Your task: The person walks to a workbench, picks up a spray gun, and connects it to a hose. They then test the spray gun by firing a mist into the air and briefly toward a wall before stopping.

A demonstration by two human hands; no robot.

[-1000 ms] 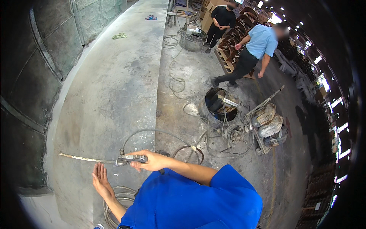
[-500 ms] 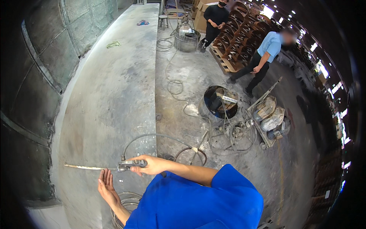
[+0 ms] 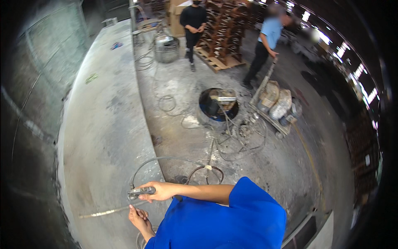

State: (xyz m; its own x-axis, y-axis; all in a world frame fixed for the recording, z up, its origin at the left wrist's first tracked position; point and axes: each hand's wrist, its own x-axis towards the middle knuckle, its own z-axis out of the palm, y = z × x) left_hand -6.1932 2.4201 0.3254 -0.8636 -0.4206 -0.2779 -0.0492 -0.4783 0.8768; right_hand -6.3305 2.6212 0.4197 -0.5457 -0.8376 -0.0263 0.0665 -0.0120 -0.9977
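Observation:
My right hand (image 3: 159, 191) is closed round the grip of a metal spray gun (image 3: 143, 191). A thin, pale, worn wand (image 3: 103, 213) reaches left from beside the gun over the grey floor sheet. From the gun a dark hose (image 3: 166, 157) arcs up and to the right. Just below the gun, my left hand (image 3: 141, 220) has its fingers curled, with one fingertip against or just over the wand. Whether those fingers hold anything I cannot make out.
An open drum (image 3: 202, 114) stands ahead, with tangled hoses (image 3: 244, 145) beside it. A person in light blue holds the handle of a cart (image 3: 269, 116) loaded with sacks. Another person in black stands by stacked brown metal parts (image 3: 219, 31). A wall (image 3: 45, 83) runs along the left.
My left hand has drawn in to the right and its fingers have curled. The wand now slants, its far end lower. The view has turned right, and the person in blue has taken the cart handle.

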